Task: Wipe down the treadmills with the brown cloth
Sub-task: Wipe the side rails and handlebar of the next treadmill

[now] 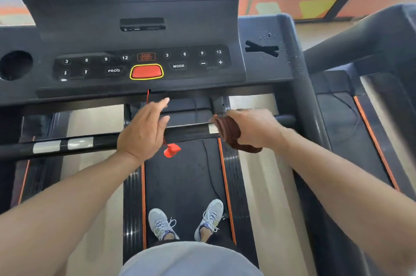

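I stand on the black belt (189, 183) of a treadmill, facing its dark console (144, 64). My right hand (254, 129) grips the folded brown cloth (229, 134) around the right part of the black handlebar (286, 119). My left hand (144, 129) hovers with relaxed, straight fingers over the middle of the handlebar, just below the console edge, and holds nothing. A red safety clip (171, 150) hangs on a red cord (148, 95) beside my left hand.
The console has number buttons, PROG and MODE keys and a red stop button (146, 71). A round cup hole (16, 64) is at left, a slotted holder (262, 48) with water droplets at right. A second treadmill (351, 118) stands to the right.
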A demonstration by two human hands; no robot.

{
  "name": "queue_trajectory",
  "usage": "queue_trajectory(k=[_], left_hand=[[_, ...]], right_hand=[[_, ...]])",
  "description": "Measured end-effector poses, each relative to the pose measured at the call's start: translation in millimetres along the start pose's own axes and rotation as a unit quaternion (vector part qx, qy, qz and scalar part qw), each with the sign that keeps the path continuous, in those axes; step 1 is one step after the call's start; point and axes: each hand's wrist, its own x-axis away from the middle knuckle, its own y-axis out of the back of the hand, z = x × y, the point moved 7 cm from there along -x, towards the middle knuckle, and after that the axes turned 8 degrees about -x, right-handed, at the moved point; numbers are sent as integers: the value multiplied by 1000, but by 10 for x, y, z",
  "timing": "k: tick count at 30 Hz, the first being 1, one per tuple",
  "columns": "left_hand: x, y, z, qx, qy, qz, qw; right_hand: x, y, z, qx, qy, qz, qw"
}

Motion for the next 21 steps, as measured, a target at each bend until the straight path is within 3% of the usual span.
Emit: queue_trajectory(k=[4, 9, 11, 12, 14, 15, 18, 19, 21], left_hand=[[-40, 18, -25, -30, 16, -5, 999], [-249, 47, -770, 15, -40, -66, 997], [-370, 3, -1209, 81, -23, -28, 996], [-445, -44, -1375, 116, 26, 16, 993], [-564, -165, -1614, 163, 165, 144, 962], [-588, -210, -1722, 178, 225, 209, 935], [-538, -321, -2038, 254, 317, 396, 823], [-520, -362, -2121, 296, 320, 437, 787], [-593, -424, -2319, 407, 307, 445, 736]], right_hand=[[389, 135, -770, -6, -67, -18, 998], [562, 72, -669, -75, 0, -114, 991], [759, 181, -676, -168, 4, -182, 969], [858, 218, -710, -226, -13, -206, 952], [1023, 238, -734, -364, -59, -222, 902], [1092, 242, -718, -453, -71, -226, 859], [1301, 316, -675, -697, -61, -248, 670], [1356, 347, -654, -732, -58, -249, 631], [1481, 441, -615, -749, -41, -245, 614]])
